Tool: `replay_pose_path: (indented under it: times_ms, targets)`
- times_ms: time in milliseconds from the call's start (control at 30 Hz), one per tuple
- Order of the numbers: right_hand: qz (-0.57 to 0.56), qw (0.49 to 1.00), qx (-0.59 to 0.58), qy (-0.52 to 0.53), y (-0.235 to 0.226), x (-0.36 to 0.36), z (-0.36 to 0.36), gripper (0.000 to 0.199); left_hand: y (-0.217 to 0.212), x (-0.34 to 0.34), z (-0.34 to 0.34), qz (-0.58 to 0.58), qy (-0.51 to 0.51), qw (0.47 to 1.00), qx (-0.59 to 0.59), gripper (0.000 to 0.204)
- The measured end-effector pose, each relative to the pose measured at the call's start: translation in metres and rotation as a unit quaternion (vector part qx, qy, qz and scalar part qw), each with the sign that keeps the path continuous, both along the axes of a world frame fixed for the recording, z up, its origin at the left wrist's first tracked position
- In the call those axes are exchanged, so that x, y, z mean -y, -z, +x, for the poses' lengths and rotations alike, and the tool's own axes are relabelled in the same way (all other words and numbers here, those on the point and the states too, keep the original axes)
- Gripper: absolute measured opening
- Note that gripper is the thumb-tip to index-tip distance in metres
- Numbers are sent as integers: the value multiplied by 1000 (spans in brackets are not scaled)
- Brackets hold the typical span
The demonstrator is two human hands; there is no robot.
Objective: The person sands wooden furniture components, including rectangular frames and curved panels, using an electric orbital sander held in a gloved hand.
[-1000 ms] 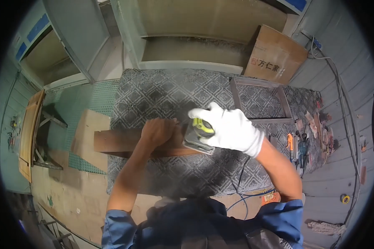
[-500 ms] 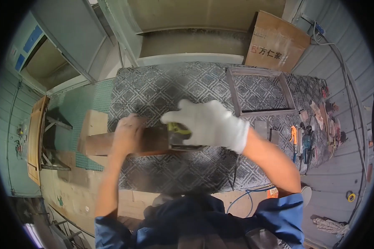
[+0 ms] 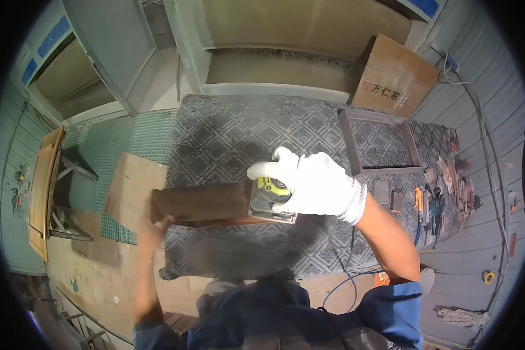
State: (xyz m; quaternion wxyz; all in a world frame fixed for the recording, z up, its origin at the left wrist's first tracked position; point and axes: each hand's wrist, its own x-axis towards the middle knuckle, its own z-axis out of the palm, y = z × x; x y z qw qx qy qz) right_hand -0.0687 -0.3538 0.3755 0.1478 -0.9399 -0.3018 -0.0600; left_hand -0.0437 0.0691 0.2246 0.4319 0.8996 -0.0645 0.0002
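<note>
In my white-gloved right hand (image 3: 315,185) is a power sander (image 3: 272,198) with yellow-green parts on its body. The fingers close over its top, and its flat base rests on the right end of a long brown wooden piece (image 3: 210,202). That piece lies crosswise on the patterned cloth, with a redder edge showing along its near side. My bare left hand (image 3: 151,233), blurred, is at the piece's left end, thumb on the near side; its other fingers are partly hidden.
A grey patterned cloth (image 3: 227,128) covers the table. At the back right lies an empty rectangular wooden frame (image 3: 349,143). Beyond it leans a cardboard sheet (image 3: 396,76). An orange-handled tool (image 3: 419,203) and a teal power tool (image 3: 436,205) lie at right. A blue hose (image 3: 353,280) hangs near the front edge.
My left hand has slid from the top of the wooden piece to its left end. The sander stays at the right end. The whole view has shifted slightly.
</note>
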Motion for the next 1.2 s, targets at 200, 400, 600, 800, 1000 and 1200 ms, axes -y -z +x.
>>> replay_pose_path:
  times_ms: [200, 400, 600, 800, 1000, 1200]
  targets:
    - [-15, 1000, 17, -16, -3, -124, 30, 64, 55, -10, 9, -31, 48, 989, 140, 97]
    - [-9, 997, -66, -26, -12, -217, 62, 57, 50, 14, 12, -152, 0, 979, 135, 82]
    - [17, 994, -57, -90, -15, -269, 72, 56, 105, 14, 3, -253, 25, 963, 86, 85]
    - [-3, 996, -57, -69, -20, -225, 49, 55, 67, 20, 3, -290, 3, 950, 111, 85]
    - [-182, 974, 129, -29, -2, -78, 3, 46, 56, 22, 9, -300, -6, 952, 65, 86]
    - [4, 977, -83, 196, -31, -33, -38, 65, 59, 18, 1, -293, -6, 953, 77, 90]
